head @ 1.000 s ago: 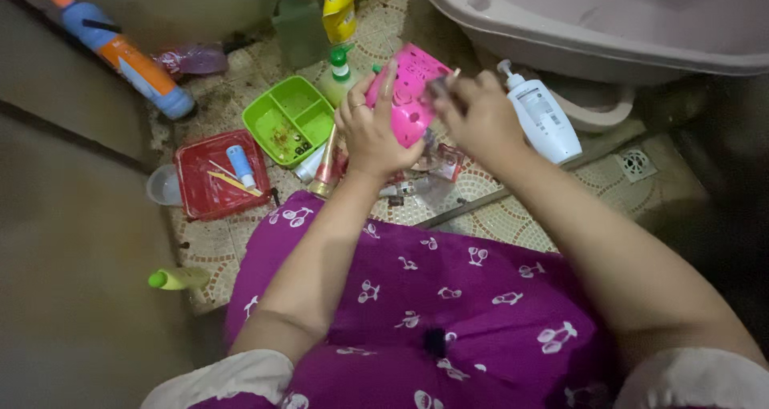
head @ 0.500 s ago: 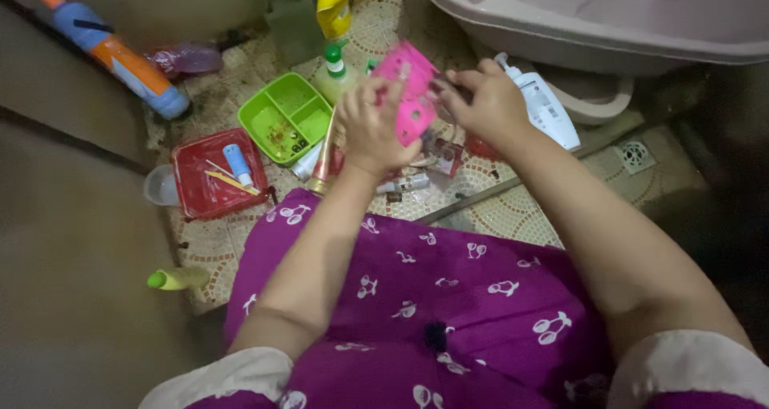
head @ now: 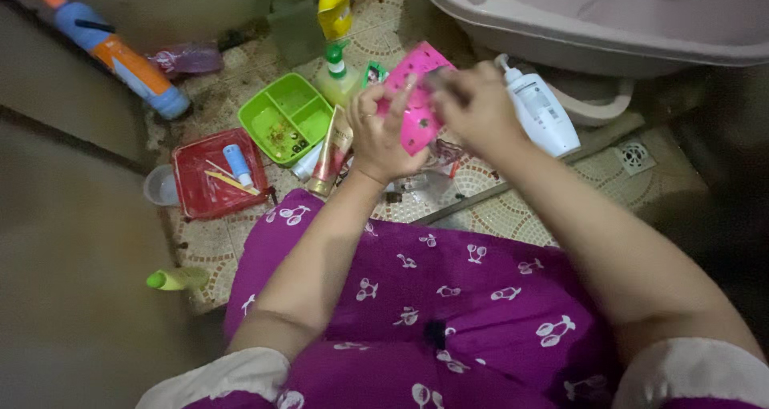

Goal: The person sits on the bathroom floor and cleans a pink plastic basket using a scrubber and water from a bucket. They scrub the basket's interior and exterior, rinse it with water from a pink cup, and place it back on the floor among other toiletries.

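Observation:
My left hand (head: pixel 383 135) grips a pink plastic tray (head: pixel 420 116) with small holes, holding it tilted above the tiled floor. My right hand (head: pixel 474 104) rests on the tray's upper right part with the fingers curled; whatever lies under them is hidden and blurred. A white pump bottle (head: pixel 541 112) lies just right of my right hand. A gold and red tube (head: pixel 328 157) lies on the floor just left of my left wrist.
A green divided tray (head: pixel 284 116) and a red tray (head: pixel 210 177) holding a small blue tube sit at left. A blue and orange bottle (head: pixel 116 52) leans at far left. A pale tub (head: pixel 593 16) fills the top right. A floor drain (head: pixel 637 154) is at right.
The pink tray has been turned in my hands and now faces differently. My right hand shifted over its upper right part. The gold and red tube is more exposed.

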